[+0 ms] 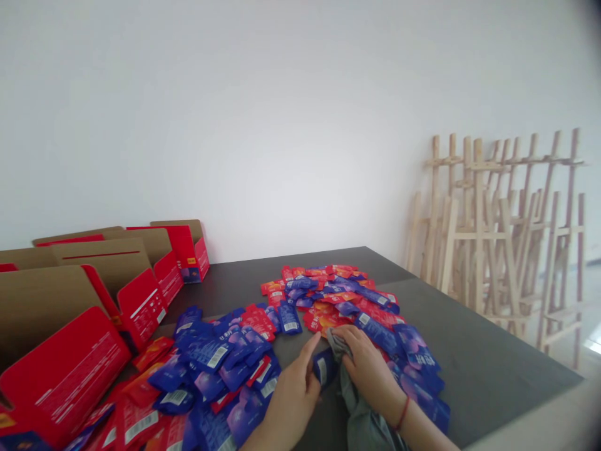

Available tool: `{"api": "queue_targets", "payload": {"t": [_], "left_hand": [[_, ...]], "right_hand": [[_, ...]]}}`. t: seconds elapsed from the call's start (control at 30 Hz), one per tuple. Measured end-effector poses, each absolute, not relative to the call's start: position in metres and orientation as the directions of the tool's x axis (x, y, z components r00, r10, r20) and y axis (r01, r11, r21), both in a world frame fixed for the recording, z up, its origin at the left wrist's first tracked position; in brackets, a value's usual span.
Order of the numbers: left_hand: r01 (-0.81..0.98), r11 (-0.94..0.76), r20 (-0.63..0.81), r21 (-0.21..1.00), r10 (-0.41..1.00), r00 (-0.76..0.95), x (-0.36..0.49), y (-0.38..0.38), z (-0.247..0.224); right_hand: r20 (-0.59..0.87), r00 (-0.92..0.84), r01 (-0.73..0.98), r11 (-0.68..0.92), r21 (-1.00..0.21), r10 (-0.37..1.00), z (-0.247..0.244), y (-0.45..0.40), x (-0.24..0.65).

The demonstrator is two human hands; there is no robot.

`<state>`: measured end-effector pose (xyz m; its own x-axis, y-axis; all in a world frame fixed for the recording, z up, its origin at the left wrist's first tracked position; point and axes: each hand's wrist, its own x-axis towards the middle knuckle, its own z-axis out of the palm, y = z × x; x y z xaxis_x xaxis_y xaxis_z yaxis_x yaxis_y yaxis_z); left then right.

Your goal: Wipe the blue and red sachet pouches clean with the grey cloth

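Near the front of the dark table, my left hand point(292, 393) is closed around the edge of a small blue packet point(323, 369) with a pale label. A grey cloth point(359, 407) is bunched under the fingers of my right hand point(369, 369), against the packet's right side and hanging toward me. Fingers and cloth hide part of the packet. Several loose blue packets point(211, 351) and red packets point(136, 423) are heaped to the left of my hands. Another mixed pile, with red-orange packets point(323, 313) among blue ones, spreads ahead and to the right.
Open red cardboard boxes point(66, 376) with brown insides line the table's left side. The dark table point(474, 351) has its right edge running diagonally toward me. Wooden easels point(479, 238) stand beyond it on the right, and a white wall point(282, 125) rises behind.
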<state>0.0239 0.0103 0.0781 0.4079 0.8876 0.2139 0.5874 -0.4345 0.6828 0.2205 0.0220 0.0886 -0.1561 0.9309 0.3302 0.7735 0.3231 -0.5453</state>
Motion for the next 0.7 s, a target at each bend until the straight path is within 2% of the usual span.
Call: {"api": "queue_targets", "payload": {"t": [0.07,0.1,0.17,0.27,0.37,0.53,0.7], "left_hand": [[0.562,-0.304,0.034,0.769,0.898,0.438,0.026,0.009,0.081],[0.582,-0.269,-0.034,0.767,0.889,0.456,0.027,0.008,0.082],[0.689,-0.285,-0.082,0.667,0.89,0.448,0.028,0.006,0.083],[0.859,-0.345,-0.053,0.379,0.918,0.393,0.028,0.004,0.081],[0.902,-0.381,-0.072,0.203,0.913,0.402,0.027,0.002,0.078],[0.919,-0.39,-0.088,0.058,0.915,0.393,0.022,-0.009,0.084],[0.892,-0.453,-0.181,-0.016,0.878,0.443,0.028,-0.025,0.098]], "right_hand": [[0.301,-0.22,0.756,0.357,-0.548,0.928,0.087,0.017,0.217],[0.273,-0.262,0.753,0.373,-0.541,0.926,0.085,0.015,0.215],[0.225,-0.335,0.751,0.404,-0.523,0.915,0.082,0.011,0.21],[0.202,-0.391,0.754,0.439,-0.488,0.898,0.079,0.011,0.207],[0.177,-0.363,0.813,0.404,-0.419,0.915,0.08,0.013,0.211],[0.153,-0.25,0.896,0.288,-0.338,0.956,0.084,0.004,0.216],[0.13,-0.413,0.84,0.432,-0.328,0.902,0.076,-0.013,0.201]]}}
